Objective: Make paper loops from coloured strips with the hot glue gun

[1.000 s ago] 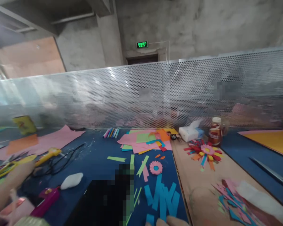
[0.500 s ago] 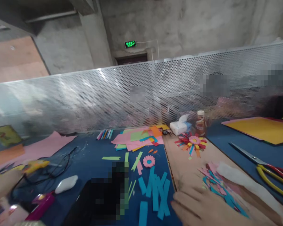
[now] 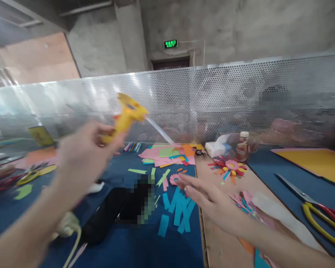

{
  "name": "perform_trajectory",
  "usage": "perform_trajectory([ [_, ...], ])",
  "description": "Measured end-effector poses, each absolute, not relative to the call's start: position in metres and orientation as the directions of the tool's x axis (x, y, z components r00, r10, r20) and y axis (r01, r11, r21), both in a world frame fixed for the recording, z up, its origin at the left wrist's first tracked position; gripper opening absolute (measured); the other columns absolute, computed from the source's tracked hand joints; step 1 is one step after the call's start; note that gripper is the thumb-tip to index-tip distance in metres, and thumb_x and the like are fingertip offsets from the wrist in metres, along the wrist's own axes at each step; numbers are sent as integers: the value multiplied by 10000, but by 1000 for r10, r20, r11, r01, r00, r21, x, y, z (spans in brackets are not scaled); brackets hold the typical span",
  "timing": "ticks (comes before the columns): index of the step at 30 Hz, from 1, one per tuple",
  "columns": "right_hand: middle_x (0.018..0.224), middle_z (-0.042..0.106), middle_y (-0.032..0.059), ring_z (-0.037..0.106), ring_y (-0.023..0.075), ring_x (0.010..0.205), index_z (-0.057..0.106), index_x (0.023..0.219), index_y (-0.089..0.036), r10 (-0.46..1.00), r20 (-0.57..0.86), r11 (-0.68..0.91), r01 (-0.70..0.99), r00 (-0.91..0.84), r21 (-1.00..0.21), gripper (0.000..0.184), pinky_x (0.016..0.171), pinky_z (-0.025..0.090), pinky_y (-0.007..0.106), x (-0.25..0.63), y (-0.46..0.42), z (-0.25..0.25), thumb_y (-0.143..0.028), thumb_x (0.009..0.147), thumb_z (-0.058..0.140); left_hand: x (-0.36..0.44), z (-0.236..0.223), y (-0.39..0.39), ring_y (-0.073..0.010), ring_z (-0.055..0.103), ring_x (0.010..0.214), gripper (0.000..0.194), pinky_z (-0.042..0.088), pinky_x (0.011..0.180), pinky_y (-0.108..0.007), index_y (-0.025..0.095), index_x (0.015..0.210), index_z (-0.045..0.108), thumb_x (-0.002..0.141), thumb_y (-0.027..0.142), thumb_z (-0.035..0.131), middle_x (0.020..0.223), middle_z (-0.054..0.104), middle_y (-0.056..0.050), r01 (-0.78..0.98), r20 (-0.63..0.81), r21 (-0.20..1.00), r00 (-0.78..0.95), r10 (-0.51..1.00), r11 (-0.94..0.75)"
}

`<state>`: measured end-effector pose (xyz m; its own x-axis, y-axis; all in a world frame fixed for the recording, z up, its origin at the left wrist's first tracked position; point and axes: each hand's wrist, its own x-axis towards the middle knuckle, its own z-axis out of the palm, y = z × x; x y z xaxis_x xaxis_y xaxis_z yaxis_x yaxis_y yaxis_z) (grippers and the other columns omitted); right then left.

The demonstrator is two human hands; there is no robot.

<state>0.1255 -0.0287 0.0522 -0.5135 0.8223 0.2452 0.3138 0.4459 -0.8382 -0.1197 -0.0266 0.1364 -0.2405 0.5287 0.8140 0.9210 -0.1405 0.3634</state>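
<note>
My left hand (image 3: 83,149) is closed around the handle of a yellow glue gun (image 3: 128,113), raised above the table; a whitish glue stick (image 3: 159,129) juts from one end of it. My right hand (image 3: 205,193) reaches over the table with fingers stretched out. Its fingertips overlap the edge of a small pink paper flower (image 3: 174,179); I cannot tell if they touch it. Blue paper strips (image 3: 181,210) lie scattered just below that hand. Light green strips (image 3: 163,177) lie beyond the flower.
A dark pixelated object (image 3: 136,204) lies between my arms. Large scissors (image 3: 308,199) are at the right. Stacked coloured paper (image 3: 167,154), a tissue pack (image 3: 215,149), a bottle (image 3: 242,146) and a ribboned paper flower (image 3: 231,165) stand farther back, before a perforated metal screen (image 3: 100,108).
My left hand has lifted the glue gun from the table at the left, up and toward the middle. My right hand has moved forward and left to the pink flower. The view has shifted.
</note>
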Motion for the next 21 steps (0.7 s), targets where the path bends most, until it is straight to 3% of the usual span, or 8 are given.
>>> perform_trajectory([
  [3,1330,376,56,415,165,1161,412,1236,-218,830,261,272,-50,-493,-961,490,994,338,338,103,-22,66,-495,834,451,-75,103,-32,-102,574,548,214,415,490,-188,170,769,552,724,375,594,645,615,20,923,872,163,31,488,-349],
  [5,1256,463,41,450,158,1128,503,1131,-219,818,350,268,-237,-457,-934,400,985,355,329,87,-20,75,-487,838,450,-54,86,-31,-112,593,594,169,427,488,-183,182,758,518,732,329,596,676,617,14,914,891,86,107,440,-396],
  [9,1019,602,20,540,138,998,567,988,-208,830,486,331,-458,-275,-825,229,894,447,300,59,-21,90,-364,862,455,-44,78,-31,-117,607,639,138,462,490,-181,197,800,491,759,297,578,752,611,-3,847,921,155,63,385,-509],
  [13,941,610,21,557,142,945,582,943,-202,828,553,432,-523,-92,-734,201,901,435,318,48,-24,102,-344,852,472,-65,81,-37,-160,595,906,356,526,691,-244,228,1137,406,799,266,512,1147,524,-72,696,877,257,124,465,-670],
  [15,886,610,21,572,144,908,561,914,-196,831,555,463,-568,12,-681,202,905,425,343,51,-24,108,-356,859,451,-88,79,-41,-210,534,1042,419,467,856,-352,236,1224,331,822,270,443,1293,414,-84,762,845,207,177,504,-614],
  [17,808,601,12,595,143,829,525,872,-193,838,537,466,-637,97,-613,197,857,453,356,61,-22,115,-373,859,445,-120,73,-41,-273,406,1178,354,356,950,-450,223,1186,379,840,299,377,1327,380,-94,905,818,135,128,561,-403],
  [19,734,572,-11,600,127,724,490,829,-194,845,513,456,-704,151,-545,210,792,481,352,74,-18,122,-395,859,440,-153,65,-36,-327,418,1149,358,321,932,-510,198,1140,433,834,371,367,1215,495,-127,977,697,112,54,715,-183],
  [21,676,535,-35,575,96,630,468,799,-191,842,500,473,-723,203,-503,246,749,488,328,89,-13,130,-416,874,401,-179,55,-29,-328,542,975,332,380,854,-488,190,1020,516,831,398,341,1006,617,-119,976,521,193,-18,854,-98],
])
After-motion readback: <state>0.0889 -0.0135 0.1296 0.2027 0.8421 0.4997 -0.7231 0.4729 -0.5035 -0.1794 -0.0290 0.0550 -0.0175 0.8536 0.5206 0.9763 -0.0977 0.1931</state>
